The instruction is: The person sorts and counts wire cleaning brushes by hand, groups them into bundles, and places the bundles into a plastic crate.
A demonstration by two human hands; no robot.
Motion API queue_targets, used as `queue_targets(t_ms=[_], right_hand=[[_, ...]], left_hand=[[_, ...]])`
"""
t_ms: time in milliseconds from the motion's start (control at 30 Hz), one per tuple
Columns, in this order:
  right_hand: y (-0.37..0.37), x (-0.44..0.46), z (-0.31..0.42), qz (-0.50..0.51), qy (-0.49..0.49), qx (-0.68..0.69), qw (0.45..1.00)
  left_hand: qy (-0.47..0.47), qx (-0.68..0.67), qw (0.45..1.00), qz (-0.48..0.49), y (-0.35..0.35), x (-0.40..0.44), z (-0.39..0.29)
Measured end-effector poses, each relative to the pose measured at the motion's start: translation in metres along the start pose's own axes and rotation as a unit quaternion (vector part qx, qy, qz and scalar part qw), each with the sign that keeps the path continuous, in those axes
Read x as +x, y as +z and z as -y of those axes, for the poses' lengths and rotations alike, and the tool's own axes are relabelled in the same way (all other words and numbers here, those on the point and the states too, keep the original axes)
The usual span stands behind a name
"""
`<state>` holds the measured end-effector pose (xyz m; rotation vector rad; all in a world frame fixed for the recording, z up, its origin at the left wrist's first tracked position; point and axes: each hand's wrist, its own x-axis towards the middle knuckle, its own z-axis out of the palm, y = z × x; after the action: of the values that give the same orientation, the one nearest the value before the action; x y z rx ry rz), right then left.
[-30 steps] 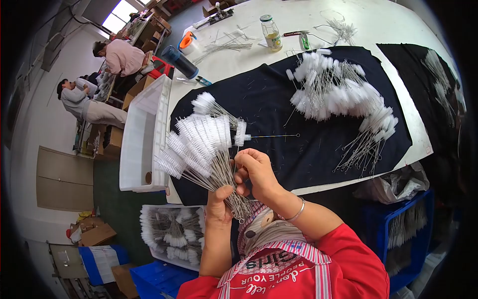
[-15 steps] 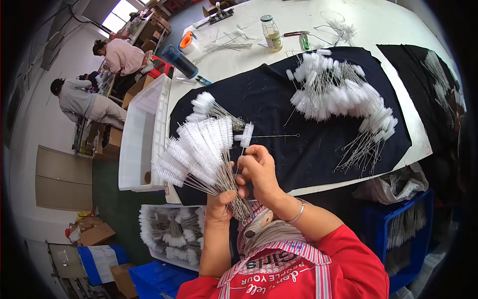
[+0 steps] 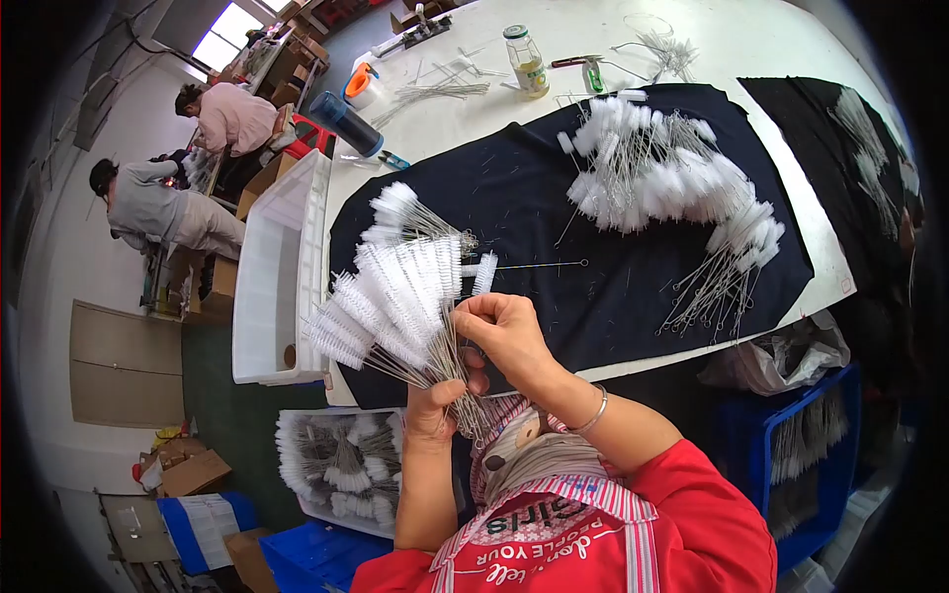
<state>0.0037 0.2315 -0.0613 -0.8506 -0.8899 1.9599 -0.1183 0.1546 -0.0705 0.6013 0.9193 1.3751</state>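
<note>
My left hand clasps white brushes; my right hand curls beside them, its hold unclear. My red top reads "Girls", "PEOPLE YOUR".

The left grip is closed, thumb pointing inward; the right grip (fingers bent, back showing) reaches beside it from a slanting forearm.

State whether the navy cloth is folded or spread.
Spread: the navy cloth lies broadly over the white table, brushes resting on it.
</note>
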Motion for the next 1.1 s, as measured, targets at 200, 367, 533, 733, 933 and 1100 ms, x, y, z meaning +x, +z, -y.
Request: queue_targets(t_ms=[200,367,533,733,933,1100], right_hand=[[0.0,0.003,-0.008,-0.025,-0.005,0.031,0.999],[-0.001,0.002,-0.006,-0.061,-0.015,0.034,0.997],[-0.004,0.007,-0.011,-0.069,-0.01,0.062,0.996],[-0.003,0.012,-0.015,-0.097,-0.048,0.037,0.993],[-0.016,0.043,-0.013,-0.284,-0.174,0.09,0.939],[-0.058,0.062,0.019,-0.304,-0.205,0.125,0.922]], left_hand=[[0.008,-0.041,0.999,-0.006,0.0,0.001,0.006],[0.022,-0.041,0.999,-0.018,-0.004,0.0,0.007],[-0.001,-0.053,0.999,0.013,-0.014,-0.001,0.01],[-0.004,-0.066,0.997,0.025,-0.017,-0.008,0.013],[-0.017,-0.022,1.0,0.009,-0.023,-0.024,0.015],[-0.038,-0.042,0.998,0.012,-0.033,-0.034,0.028]])
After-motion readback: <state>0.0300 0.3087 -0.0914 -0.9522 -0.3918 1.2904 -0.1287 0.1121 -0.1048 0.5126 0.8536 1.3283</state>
